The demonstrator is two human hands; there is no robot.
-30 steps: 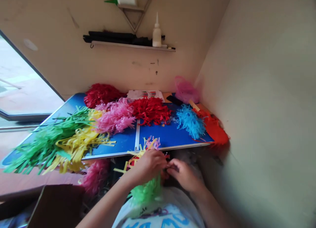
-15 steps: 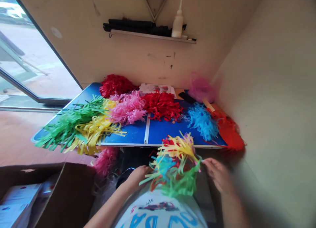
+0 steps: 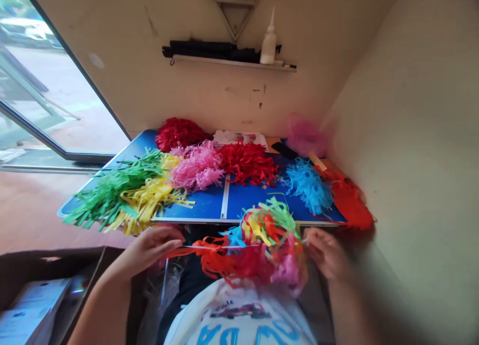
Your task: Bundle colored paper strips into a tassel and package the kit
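Observation:
A multicoloured bunch of fringe strips (image 3: 262, 250) hangs between my two hands, in front of the table edge and above my lap. From it a thin white string (image 3: 209, 246) runs left to my left hand (image 3: 159, 248), whose thumb and fingers pinch it, with some orange strips alongside. On the other side of the bunch, my right hand (image 3: 325, 250) is closed, pinching the string's other end close to the strips. Red and pink strips dangle below the string, while green, yellow and blue ones stick up over it. The fingertips of my right hand are slightly blurred.
The blue folding table (image 3: 204, 205) bears green (image 3: 116, 188), yellow (image 3: 147, 198), pink (image 3: 198, 165), red (image 3: 249, 163), blue (image 3: 309, 185) and orange (image 3: 352, 200) fringe bundles. A wall shelf (image 3: 232, 63) holds a white bottle (image 3: 268, 46). At lower left is a cardboard box (image 3: 86, 285).
My left hand has moved out to the left, drawing the string taut. The bunch has turned over, bringing orange, red and pink strips below. My right hand stays in nearly the same place.

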